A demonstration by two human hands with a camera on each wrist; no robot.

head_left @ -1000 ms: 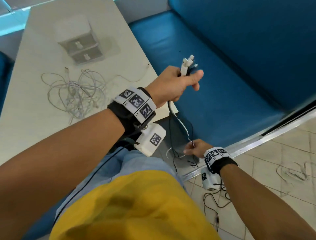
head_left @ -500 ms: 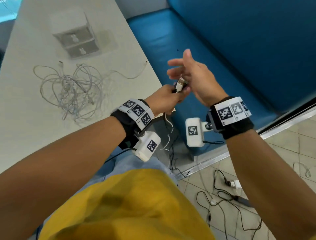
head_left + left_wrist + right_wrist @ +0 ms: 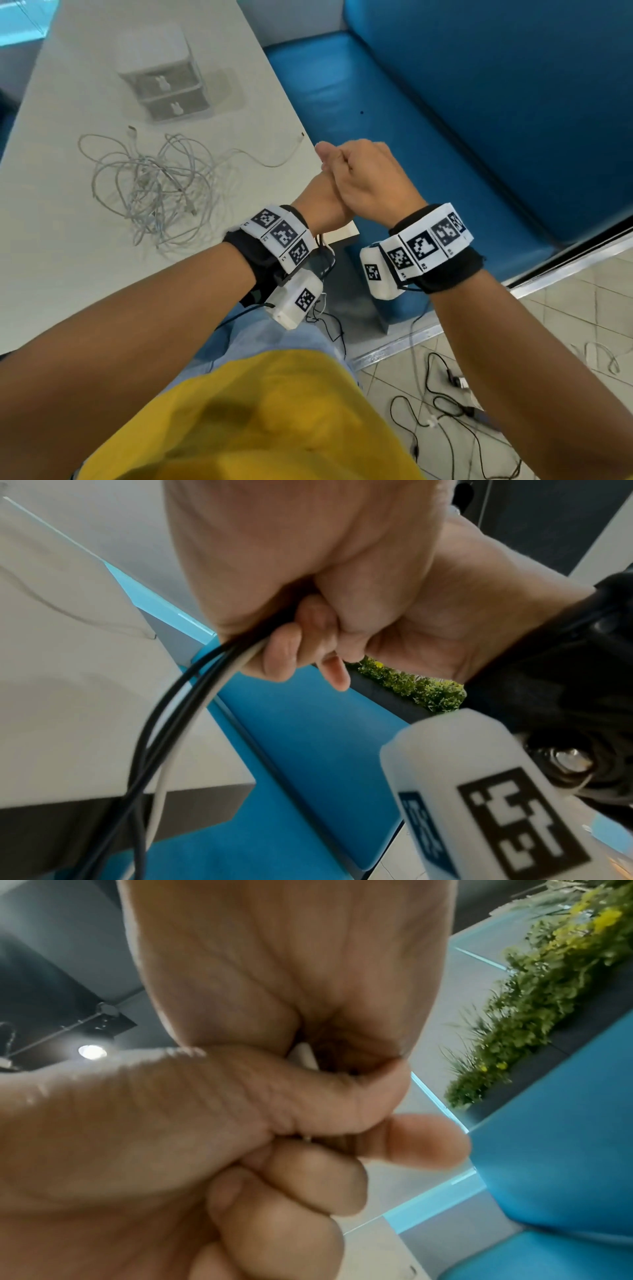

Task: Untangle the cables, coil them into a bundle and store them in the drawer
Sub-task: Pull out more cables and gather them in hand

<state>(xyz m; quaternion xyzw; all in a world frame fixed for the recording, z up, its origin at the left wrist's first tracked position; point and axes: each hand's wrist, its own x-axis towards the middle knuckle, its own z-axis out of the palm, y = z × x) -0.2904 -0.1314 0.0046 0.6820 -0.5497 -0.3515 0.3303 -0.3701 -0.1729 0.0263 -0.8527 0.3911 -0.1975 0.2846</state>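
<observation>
My left hand (image 3: 320, 205) and right hand (image 3: 370, 178) meet above the near right corner of the white table (image 3: 51, 274). The left hand grips a bunch of black and white cables (image 3: 178, 696) that hang from its fist past the table edge. The right hand wraps over the top of the left fist and closes on the cable ends; a white plug (image 3: 303, 1056) peeks out between the palms. A tangle of white cables (image 3: 154, 185) lies on the table to the left. The small two-drawer unit (image 3: 168, 92) stands behind it, both drawers closed.
A blue bench seat (image 3: 411, 120) runs along the table's right side. More black cables (image 3: 442, 404) lie loose on the tiled floor at lower right. My lap, in yellow and light blue, fills the bottom of the head view.
My right hand rose from the floor cables to the plugs in my left hand, then closed over them. Both hands have moved a little left toward the table corner.
</observation>
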